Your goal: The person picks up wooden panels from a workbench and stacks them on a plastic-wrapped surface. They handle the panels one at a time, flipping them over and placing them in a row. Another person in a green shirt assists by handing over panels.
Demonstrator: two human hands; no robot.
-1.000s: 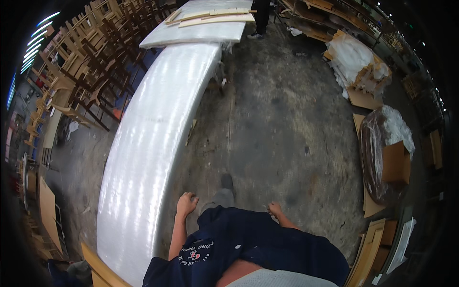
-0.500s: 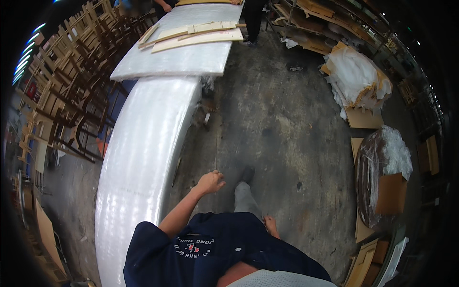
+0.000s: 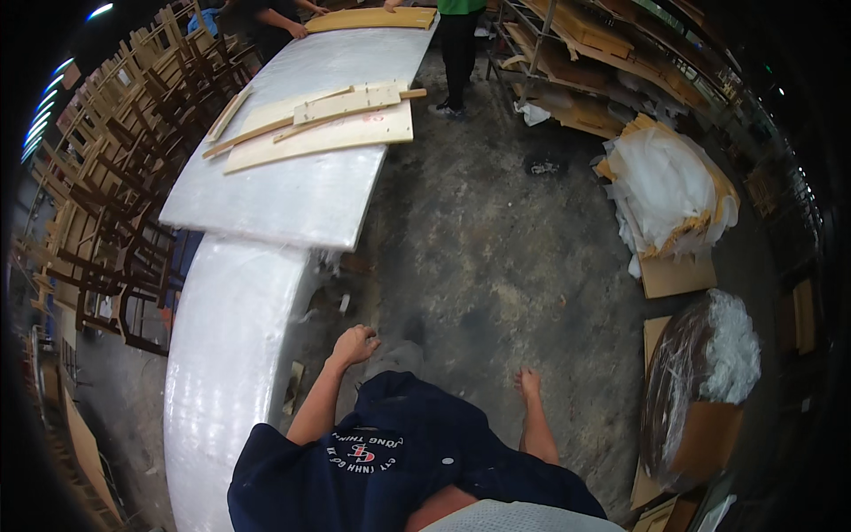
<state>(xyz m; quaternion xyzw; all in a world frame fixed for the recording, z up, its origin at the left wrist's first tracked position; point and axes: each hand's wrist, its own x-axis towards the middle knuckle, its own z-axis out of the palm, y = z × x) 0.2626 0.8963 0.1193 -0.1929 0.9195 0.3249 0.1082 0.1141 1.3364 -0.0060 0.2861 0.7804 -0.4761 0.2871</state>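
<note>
My left hand (image 3: 356, 344) hangs over the floor just right of the near plastic-covered table (image 3: 232, 328), apart from it. Its fingers are loosely bent and a little apart, with nothing in them. My right hand (image 3: 527, 381) swings free over the concrete, fingers loosely apart and holding nothing. Ahead, a second plastic-covered table (image 3: 266, 213) adjoins the near one at an angle. Several pale wooden pieces lie on it, among them a flat board (image 3: 319, 142) and a narrower slat (image 3: 347, 105).
Wooden chair frames (image 3: 133, 222) crowd the left side. On the right stand a white-wrapped bundle (image 3: 669, 191), a film-wrapped brown round stack (image 3: 683, 390) and shelving with panels (image 3: 576, 53). Two people are at the far end, one person's hand (image 3: 297, 29) by a yellowish panel (image 3: 372, 19).
I have moved forward, and the far table with its wooden pieces appears nearer. My right hand has swung outward and forward. At the far end, the yellowish panel shows more fully.
</note>
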